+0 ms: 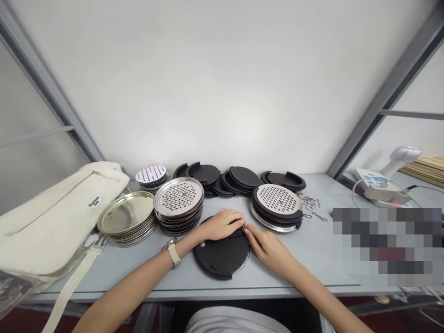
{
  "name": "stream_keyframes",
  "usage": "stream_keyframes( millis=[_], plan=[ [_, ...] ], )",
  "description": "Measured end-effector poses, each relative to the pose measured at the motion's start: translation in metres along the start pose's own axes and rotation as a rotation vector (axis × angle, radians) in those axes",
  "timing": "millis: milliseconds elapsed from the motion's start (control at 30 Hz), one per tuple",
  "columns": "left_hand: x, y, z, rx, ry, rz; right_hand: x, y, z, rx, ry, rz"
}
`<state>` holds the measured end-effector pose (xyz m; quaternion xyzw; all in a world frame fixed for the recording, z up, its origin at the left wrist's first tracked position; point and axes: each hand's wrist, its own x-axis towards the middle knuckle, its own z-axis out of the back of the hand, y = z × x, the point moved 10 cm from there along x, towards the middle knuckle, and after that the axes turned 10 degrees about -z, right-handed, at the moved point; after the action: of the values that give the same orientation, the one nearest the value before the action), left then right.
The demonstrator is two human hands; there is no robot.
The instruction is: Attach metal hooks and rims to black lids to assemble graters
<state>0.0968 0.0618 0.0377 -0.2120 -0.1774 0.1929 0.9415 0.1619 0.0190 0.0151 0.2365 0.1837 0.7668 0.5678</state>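
A round black disc (222, 256) with a metal rim lies on the grey table (312, 259) right in front of me. My left hand (224, 224), a watch on its wrist, rests curled on the disc's far edge. My right hand (265, 245) pinches a small metal ring at that same edge, fingertips meeting the left hand's. Just beyond stands a stack topped by a perforated metal plate in a black ring (277, 203). Loose metal clips (310, 206) lie to its right.
A stack of perforated steel plates (178, 201) and a stack of gold-toned metal lids (126, 217) stand left. Black rubber rings (239, 178) pile up at the back, beside a white dotted disc (151, 175). A cream bag (52, 212) lies far left, a white device (381, 185) far right.
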Motion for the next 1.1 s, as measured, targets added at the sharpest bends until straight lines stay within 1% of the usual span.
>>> stream_keyframes(
  millis=[467, 900, 1100],
  plan=[
    [0.0, 0.0, 0.0, 0.011, -0.002, -0.004, -0.002, 0.006, 0.0, 0.02, 0.034, 0.029],
    [0.0, -0.003, 0.002, -0.033, 0.008, 0.01, -0.005, 0.013, 0.003, 0.018, 0.009, 0.066],
    [0.0, -0.002, 0.002, -0.04, 0.006, 0.0, -0.005, 0.01, 0.001, -0.008, -0.011, 0.07]
  ],
)
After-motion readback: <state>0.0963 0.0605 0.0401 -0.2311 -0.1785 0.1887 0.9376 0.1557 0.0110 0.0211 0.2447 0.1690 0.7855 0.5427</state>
